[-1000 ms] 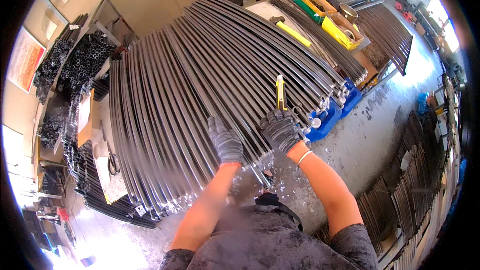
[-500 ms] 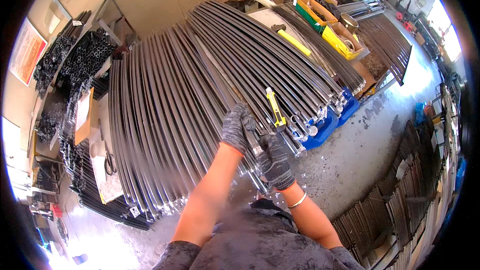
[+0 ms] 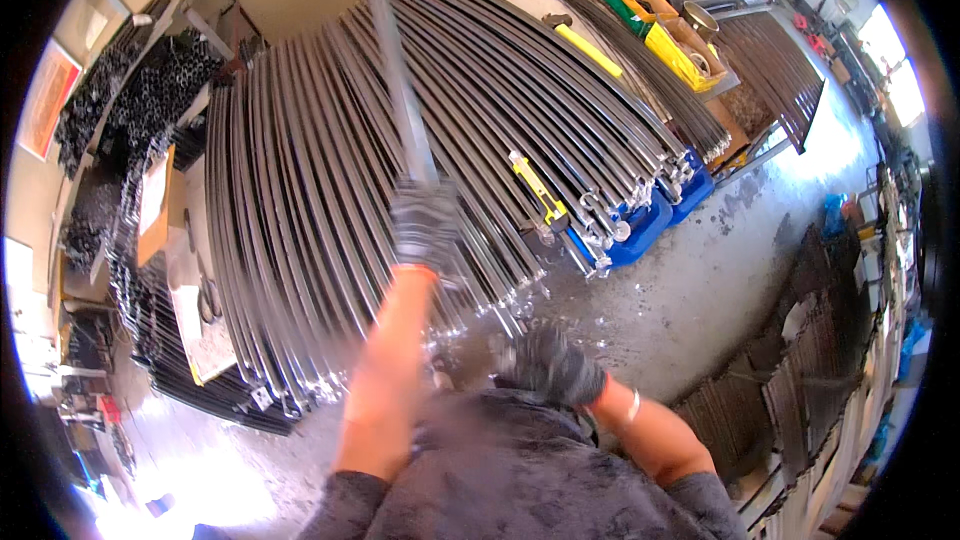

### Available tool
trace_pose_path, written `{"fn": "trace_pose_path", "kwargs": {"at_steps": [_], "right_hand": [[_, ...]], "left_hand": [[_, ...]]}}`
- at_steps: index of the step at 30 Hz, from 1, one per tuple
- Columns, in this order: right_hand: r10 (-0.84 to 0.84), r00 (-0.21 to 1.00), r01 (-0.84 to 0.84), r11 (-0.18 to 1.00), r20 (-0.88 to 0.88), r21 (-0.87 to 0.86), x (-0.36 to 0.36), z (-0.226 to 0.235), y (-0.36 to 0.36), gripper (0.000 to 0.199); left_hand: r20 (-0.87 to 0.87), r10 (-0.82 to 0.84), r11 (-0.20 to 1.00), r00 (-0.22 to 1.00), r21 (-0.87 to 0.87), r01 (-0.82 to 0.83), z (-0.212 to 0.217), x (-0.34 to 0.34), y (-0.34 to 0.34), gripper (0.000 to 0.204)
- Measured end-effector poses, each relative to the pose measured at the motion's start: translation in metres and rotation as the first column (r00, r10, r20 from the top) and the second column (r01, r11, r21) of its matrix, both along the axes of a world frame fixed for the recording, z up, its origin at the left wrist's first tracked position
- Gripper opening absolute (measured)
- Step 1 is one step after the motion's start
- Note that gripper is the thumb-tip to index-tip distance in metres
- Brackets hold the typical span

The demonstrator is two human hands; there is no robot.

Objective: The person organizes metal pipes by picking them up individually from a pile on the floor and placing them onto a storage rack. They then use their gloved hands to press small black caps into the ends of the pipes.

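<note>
My left hand [image 3: 425, 225], in a dark grey knit glove with an orange cuff, is closed around a long metal tube [image 3: 408, 105]. The tube rises from the fist, tilted up and away over the others, and is blurred by motion. Beneath it, many dark metal tubes [image 3: 290, 180] lie side by side in a wide row, their near ends capped with shiny clear material. My right hand [image 3: 548, 365], gloved alike, is near my body just off the near tube ends. Its fingers are smeared, so a grip cannot be made out. A yellow utility knife [image 3: 538, 190] lies on the tubes at centre right.
Blue plastic supports [image 3: 645, 230] stand under the right tube ends. Beyond lie a yellow-handled hammer [image 3: 590, 48] and a yellow parts bin [image 3: 685, 55]. Scissors [image 3: 210, 300] rest on a board at left. Racked tubes [image 3: 150, 80] stand behind them; brown stacked metal strips [image 3: 800, 370] lie lower right.
My hands were close together at a tube by the knife. My left hand has moved left and up with a tube lifted; my right hand has come away, down towards my body.
</note>
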State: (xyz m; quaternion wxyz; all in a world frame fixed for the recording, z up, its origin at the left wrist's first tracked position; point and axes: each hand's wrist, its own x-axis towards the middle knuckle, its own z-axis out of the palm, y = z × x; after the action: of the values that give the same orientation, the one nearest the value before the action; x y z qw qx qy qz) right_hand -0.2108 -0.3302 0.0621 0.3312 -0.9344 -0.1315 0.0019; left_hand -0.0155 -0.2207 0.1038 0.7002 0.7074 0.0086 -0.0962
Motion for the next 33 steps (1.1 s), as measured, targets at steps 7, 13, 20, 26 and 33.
{"fn": "trace_pose_path", "kwargs": {"at_steps": [7, 13, 20, 26, 33], "right_hand": [[-0.454, 0.859, 0.408, 0.886, -0.238, -0.219, -0.039, -0.042, -0.094, 0.047], [-0.329, 0.898, 0.427, 0.813, 0.293, -0.396, 0.034, -0.022, -0.074, 0.042], [0.094, 0.907, 0.229, 0.708, 0.411, -0.668, 0.108, -0.038, -0.080, 0.028], [0.263, 0.919, 0.087, 0.596, 0.296, -0.798, 0.119, -0.042, -0.094, 0.019], [-0.259, 0.864, 0.374, 0.904, 0.432, -0.206, 0.113, -0.021, -0.090, 0.017]], "left_hand": [[0.165, 0.189, 0.980, 0.968, -0.096, -0.175, 0.027, 0.008, 0.020, 0.023], [0.654, 0.088, 0.684, 0.752, 0.509, -0.523, -0.112, 0.002, 0.047, 0.057], [0.428, 0.078, 0.752, 0.900, 0.568, -0.335, -0.097, -0.032, 0.019, 0.069], [0.426, -0.055, 0.734, 0.903, 0.630, -0.252, -0.096, -0.029, 0.017, 0.073], [0.607, -0.001, 0.885, 0.794, 0.370, -0.282, -0.082, -0.034, -0.011, 0.054]]}}
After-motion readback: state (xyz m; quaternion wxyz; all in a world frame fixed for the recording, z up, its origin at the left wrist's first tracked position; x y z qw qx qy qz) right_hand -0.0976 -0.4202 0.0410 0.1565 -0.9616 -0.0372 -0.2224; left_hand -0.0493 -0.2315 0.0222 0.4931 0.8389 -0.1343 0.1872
